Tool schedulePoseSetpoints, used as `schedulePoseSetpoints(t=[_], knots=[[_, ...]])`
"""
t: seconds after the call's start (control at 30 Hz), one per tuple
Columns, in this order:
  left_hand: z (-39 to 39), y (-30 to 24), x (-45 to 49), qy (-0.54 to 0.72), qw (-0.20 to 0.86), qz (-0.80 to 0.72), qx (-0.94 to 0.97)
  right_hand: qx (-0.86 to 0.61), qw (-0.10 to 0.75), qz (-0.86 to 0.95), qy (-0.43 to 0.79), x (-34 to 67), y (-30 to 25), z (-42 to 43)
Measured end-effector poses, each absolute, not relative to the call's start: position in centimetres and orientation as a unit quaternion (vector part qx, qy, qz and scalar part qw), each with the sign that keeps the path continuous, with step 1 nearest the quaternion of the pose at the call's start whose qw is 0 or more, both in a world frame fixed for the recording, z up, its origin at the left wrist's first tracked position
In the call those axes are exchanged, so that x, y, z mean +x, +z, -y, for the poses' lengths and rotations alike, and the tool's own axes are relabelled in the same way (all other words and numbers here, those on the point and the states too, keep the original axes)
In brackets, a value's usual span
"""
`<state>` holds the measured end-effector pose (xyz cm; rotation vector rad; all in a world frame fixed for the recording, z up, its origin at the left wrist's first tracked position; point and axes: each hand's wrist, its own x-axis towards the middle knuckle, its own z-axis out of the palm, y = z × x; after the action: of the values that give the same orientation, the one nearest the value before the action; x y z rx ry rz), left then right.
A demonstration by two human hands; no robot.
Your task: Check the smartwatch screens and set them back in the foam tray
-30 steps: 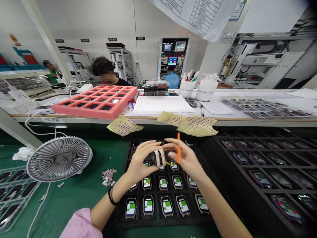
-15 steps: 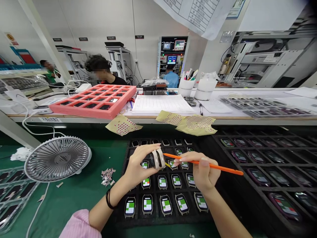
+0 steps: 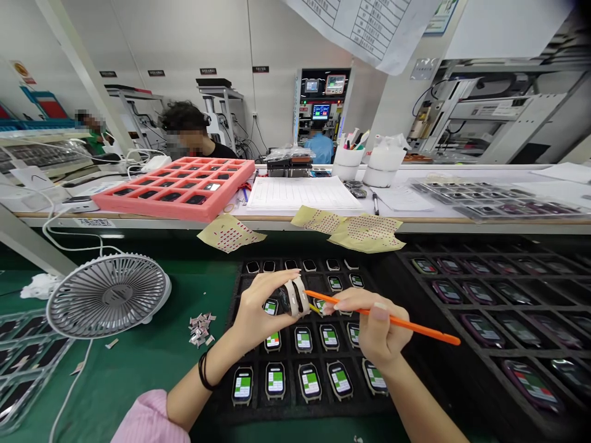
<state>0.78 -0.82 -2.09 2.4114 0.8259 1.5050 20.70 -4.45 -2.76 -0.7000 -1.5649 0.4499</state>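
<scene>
My left hand (image 3: 261,306) is shut on a smartwatch body (image 3: 290,299) with pale beige band loops (image 3: 300,296) around it. My right hand (image 3: 372,323) pinches a long orange plastic stick (image 3: 406,319), whose tip reaches the watch's side. A small yellow piece (image 3: 314,307) shows just below that tip, and I cannot tell what it is. Under both hands lies a black foam tray (image 3: 272,394) of several watches (image 3: 276,381) with lit green, white and red screens. Some of these are hidden by my hands.
To the right stands a black tray (image 3: 489,307) of larger watches. On the left are a grey desk fan (image 3: 108,295) and a pile of small metal parts (image 3: 199,329). Beyond, a pink foam tray (image 3: 175,209) and yellow dotted sheets (image 3: 228,234) rest near a paper form; a co-worker (image 3: 191,132) sits across the bench.
The orange stick has swung from upright to nearly level, its tip now at the watch. My right hand has moved down and right. The left hand still holds the watch.
</scene>
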Motion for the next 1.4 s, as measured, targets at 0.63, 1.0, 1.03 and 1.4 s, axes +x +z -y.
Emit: schedulePoseSetpoints(t=[0.63, 1.0, 1.03, 1.4], knots=[[1.3, -1.7, 1.0, 0.506, 0.089, -0.269, 0.814, -0.224, 0.659, 0.685, 0.213, 19.7, -2.0, 5.4], [1.2, -1.7, 1.0, 0.507, 0.069, -0.276, 0.813, -0.237, 0.629, 0.72, 0.172, 19.6, -2.0, 5.2], [1.2, -1.6, 1.0, 0.506, 0.069, -0.275, 0.815, -0.231, 0.637, 0.711, 0.186, 19.5, -1.9, 5.2], [1.5, -1.3, 1.3, 0.457, 0.013, -0.335, 0.824, -0.339, 0.517, 0.554, 0.558, 18.5, -1.9, 1.3]])
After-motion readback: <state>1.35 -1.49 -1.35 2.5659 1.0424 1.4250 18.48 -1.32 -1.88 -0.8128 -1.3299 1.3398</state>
